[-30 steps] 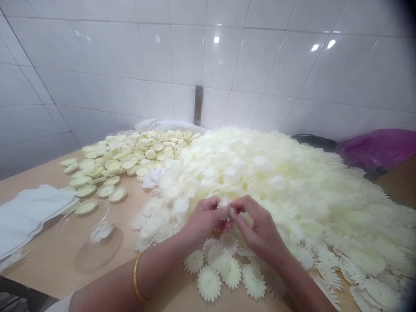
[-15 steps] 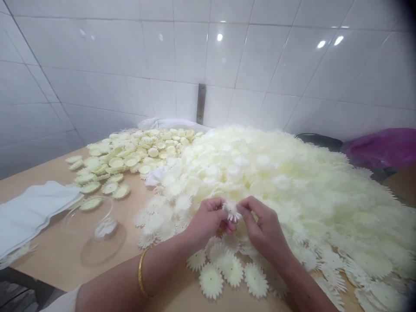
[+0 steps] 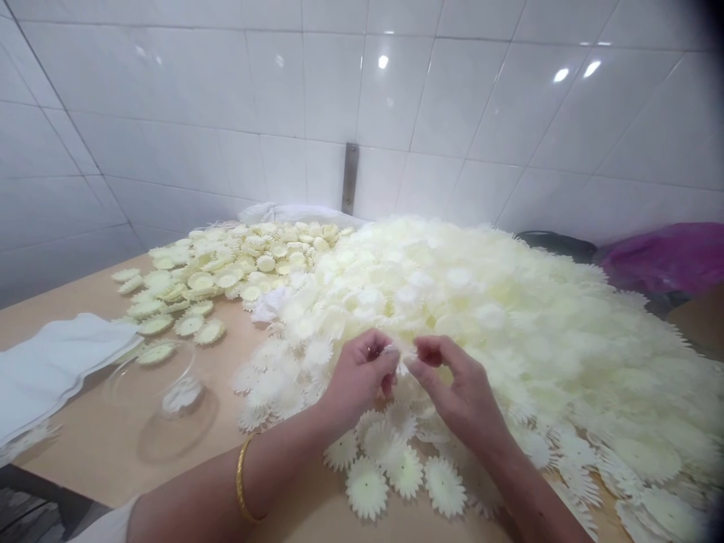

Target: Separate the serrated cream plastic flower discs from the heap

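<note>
Over the front of a big heap of pale, thin flower-shaped cut-outs (image 3: 486, 302), my two hands are close together. My left hand (image 3: 365, 369), with a gold bangle on its wrist, is closed in a pinch on a small pale flower cut-out (image 3: 403, 354). From the other side, the thumb and index finger of my right hand (image 3: 455, 385) pinch that piece's edge. The piece is seen nearly edge-on and blends into the heap behind. Below my hands, several loose flower cut-outs (image 3: 366, 489) lie flat, some with a dark dot in the middle.
Stacked yellowish flower discs (image 3: 226, 279) are piled at the back left. A clear round dish (image 3: 179, 430) with a white lump (image 3: 182, 395) stands left, beside white sheets (image 3: 56, 369). Behind is a tiled wall (image 3: 317, 90) with a metal strip (image 3: 350, 178). A purple bag (image 3: 667, 256) is at right.
The flower cut-out between my fingers has turned from facing me to nearly edge-on. My hands have shifted slightly up. The surroundings look the same.
</note>
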The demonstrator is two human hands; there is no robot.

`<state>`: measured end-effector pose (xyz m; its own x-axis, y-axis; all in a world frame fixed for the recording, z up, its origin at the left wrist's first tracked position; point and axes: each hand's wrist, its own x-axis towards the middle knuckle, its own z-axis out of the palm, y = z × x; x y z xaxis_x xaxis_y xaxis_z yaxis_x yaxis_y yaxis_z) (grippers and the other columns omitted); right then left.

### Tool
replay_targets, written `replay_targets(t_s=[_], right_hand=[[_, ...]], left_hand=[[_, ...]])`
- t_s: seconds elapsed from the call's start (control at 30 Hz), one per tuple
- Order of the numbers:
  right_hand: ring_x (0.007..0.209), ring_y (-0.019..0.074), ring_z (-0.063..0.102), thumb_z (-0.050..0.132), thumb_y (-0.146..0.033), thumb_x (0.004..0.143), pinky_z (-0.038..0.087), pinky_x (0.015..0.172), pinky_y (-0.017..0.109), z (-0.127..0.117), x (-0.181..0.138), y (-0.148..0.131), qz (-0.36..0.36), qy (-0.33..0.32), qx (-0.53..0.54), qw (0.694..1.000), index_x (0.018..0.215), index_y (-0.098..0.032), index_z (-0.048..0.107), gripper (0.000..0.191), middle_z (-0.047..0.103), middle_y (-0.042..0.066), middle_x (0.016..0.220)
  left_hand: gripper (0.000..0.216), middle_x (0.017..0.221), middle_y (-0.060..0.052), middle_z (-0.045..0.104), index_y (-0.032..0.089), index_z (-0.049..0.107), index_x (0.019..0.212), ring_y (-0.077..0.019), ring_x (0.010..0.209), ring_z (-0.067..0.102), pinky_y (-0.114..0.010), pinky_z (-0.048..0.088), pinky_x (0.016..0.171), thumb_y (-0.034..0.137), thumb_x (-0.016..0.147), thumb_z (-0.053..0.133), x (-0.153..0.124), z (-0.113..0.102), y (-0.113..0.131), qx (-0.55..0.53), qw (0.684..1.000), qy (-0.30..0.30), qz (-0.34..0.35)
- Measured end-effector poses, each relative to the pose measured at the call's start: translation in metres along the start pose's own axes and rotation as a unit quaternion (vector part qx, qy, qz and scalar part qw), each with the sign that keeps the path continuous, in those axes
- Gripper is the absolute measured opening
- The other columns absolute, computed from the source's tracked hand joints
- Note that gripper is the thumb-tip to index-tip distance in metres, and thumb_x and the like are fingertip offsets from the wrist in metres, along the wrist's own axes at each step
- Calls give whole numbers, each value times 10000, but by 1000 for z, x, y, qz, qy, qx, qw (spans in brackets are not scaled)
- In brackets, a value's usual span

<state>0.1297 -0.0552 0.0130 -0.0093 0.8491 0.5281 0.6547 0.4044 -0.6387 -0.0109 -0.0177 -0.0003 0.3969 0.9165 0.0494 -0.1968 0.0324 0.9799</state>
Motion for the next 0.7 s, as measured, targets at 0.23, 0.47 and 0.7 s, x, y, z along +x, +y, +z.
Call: replay_targets(t_s=[0.23,0.47,0.7], right_hand=[[676,148,520,412,-162,830,412,611,263,1,0,-1,-37,-21,-2,999,793,-183,537,132,553,29,738],[721,161,515,390,-90,804,406,658,285,2,-1,6,-93,-20,-57,994,833,-185,557,194,548,42,770],[716,169,535,409,-137,812,425,645,294,1,-2,3,-68,-5,-38,997,827,-187,559,159,573,46,766]], left_hand=[[162,553,34,519,181,515,800,-79,479,489,-216,419,488,294,721,600,-1,-1,-1,0,999,-18,-28],[296,649,-21,582,158,570,777,-90,532,518,-222,421,520,450,752,530,-3,2,6,24,997,-51,-47],[250,572,-9,544,154,532,665,-95,502,507,-218,404,501,390,749,539,-1,0,0,48,996,-43,-56]])
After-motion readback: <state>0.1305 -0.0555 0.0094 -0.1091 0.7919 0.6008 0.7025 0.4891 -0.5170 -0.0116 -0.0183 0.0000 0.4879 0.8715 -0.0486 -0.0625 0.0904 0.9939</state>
